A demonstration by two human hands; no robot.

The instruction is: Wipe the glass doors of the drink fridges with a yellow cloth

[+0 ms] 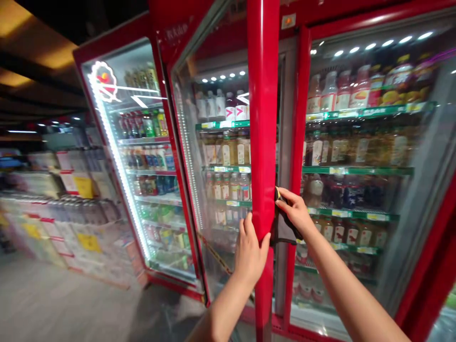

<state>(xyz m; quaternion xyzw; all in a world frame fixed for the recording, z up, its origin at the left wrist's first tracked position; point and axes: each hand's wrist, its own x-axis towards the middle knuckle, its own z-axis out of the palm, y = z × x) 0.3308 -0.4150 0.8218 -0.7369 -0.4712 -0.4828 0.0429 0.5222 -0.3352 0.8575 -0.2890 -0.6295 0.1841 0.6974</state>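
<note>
A red-framed glass door (262, 118) of a drinks fridge stands ajar, its edge toward me. My left hand (251, 249) lies against the lower part of this frame, fingers apart on the glass side and thumb over the red edge. On the other side, my right hand (294, 211) pinches a black strap-like item (290, 225) with a small yellow part near the fingertips, close to the frame. A black loop sticks out below that hand. Bottles on shelves show through the glass behind the door.
To the right is another red-framed fridge section with bottles on green-edged shelves (359, 169). A lit fridge (117, 156) stands at the left. Stacked cartons (71, 232) are farther left on the grey floor (107, 308).
</note>
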